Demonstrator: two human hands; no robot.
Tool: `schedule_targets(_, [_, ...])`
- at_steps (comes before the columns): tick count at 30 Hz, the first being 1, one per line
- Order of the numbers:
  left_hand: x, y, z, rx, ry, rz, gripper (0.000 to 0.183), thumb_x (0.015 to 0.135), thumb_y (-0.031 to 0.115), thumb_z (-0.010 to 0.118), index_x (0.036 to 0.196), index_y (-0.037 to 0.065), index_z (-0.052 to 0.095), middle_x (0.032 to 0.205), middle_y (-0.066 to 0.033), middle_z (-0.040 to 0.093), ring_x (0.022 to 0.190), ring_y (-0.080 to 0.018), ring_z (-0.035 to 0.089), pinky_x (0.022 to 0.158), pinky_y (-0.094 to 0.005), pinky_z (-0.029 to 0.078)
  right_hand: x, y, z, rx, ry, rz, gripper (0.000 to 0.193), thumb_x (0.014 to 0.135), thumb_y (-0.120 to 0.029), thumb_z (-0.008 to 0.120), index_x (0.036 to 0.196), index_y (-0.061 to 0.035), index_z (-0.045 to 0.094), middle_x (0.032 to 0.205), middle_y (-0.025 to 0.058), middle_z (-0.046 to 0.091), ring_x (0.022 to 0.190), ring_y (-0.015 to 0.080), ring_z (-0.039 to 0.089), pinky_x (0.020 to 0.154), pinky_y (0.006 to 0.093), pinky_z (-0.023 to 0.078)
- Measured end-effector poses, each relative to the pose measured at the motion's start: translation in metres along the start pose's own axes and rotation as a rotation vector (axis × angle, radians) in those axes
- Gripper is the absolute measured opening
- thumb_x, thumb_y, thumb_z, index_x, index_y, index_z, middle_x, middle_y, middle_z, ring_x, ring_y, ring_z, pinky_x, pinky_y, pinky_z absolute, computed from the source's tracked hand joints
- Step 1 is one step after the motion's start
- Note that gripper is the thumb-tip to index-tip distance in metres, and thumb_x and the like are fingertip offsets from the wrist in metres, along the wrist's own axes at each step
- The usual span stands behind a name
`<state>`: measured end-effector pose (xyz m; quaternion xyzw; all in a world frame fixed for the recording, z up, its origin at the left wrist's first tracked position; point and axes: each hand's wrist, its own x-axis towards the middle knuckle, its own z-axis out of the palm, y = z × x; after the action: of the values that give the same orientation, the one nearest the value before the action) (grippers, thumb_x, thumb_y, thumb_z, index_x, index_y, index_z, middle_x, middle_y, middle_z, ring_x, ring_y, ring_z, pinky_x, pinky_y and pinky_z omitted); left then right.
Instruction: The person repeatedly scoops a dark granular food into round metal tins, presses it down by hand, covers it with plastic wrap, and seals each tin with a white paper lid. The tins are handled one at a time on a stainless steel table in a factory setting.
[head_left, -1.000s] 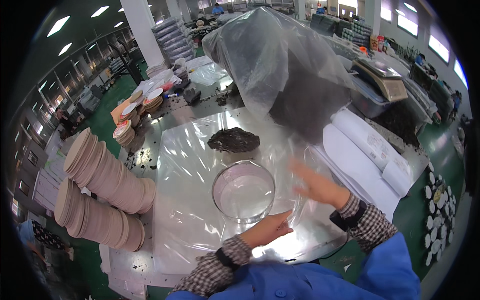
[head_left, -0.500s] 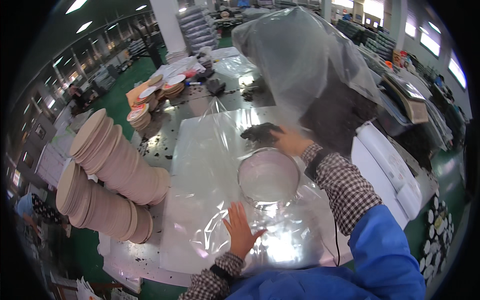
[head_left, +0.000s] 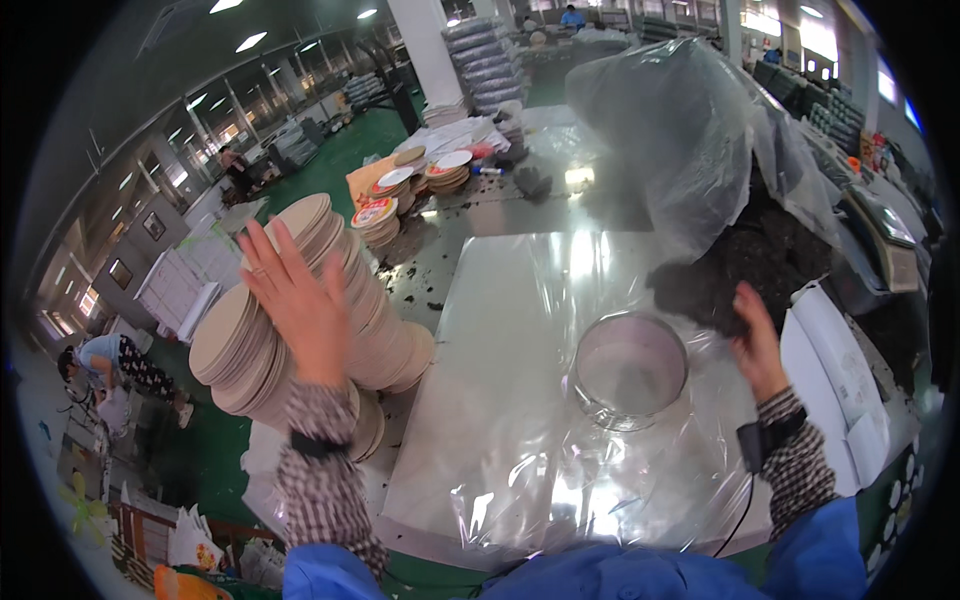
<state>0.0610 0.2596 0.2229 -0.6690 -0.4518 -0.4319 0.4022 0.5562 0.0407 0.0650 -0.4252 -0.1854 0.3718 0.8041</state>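
OK so, going by a clock face laid over the view: had a big shiny tabletop [head_left: 620,210] running from about 12 down to 6. Saw clear plastic film [head_left: 500,390] spread over a good chunk of it, kinda wrinkly, mostly 4 to 6. Up at 2, spotted a translucent plastic sheet [head_left: 670,130] bunched over part of a dark heap [head_left: 778,235]. Around 9, had two tall stacks of tan discs [head_left: 385,335]. Out past 3, noticed a white paper roll [head_left: 848,365]. At 4, found a shiny round ring [head_left: 630,335] on the film. Got the left hand [head_left: 305,310] at 9, in front of the stacks, with fingers spread wide; couldn't tell about contact with the discs. Got the right hand [head_left: 760,348] at 3, with fingers right by the edge of a dark clump [head_left: 692,292], up and right of the ring. Too blurry there, so couldn't tell grasping from released. Near 12, saw a little blue-and-white marker [head_left: 487,171].
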Motion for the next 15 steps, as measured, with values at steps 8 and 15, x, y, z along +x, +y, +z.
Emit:
schedule_targets(8, [0.04,-0.055,-0.01,-0.056,-0.113,0.348,0.017,0.09,0.021,0.063,0.082,0.007,0.059,0.078,-0.0103,0.059,0.075,-0.0277,0.058,0.069,-0.0372,0.053,-0.066,-0.008,-0.148,-0.107,0.263,0.078,0.041,0.085,0.004,0.058,0.125,-0.0016,0.053,0.119,0.0139,0.06,0.108,0.029,0.061,0.097,0.0445,0.052])
schedule_targets(15, [-0.02,0.1,-0.051,-0.733,0.15,0.479,0.021,0.088,0.007,0.059,0.106,0.004,0.07,0.112,-0.0101,0.071,0.102,-0.0267,0.068,0.077,-0.0382,0.054,-0.04,-0.086,-0.044,0.209,0.008,-0.114,0.03,0.09,-0.007,0.061,0.119,-0.0026,0.058,0.12,0.0105,0.063,0.111,0.0205,0.061,0.098,0.0337,0.048])
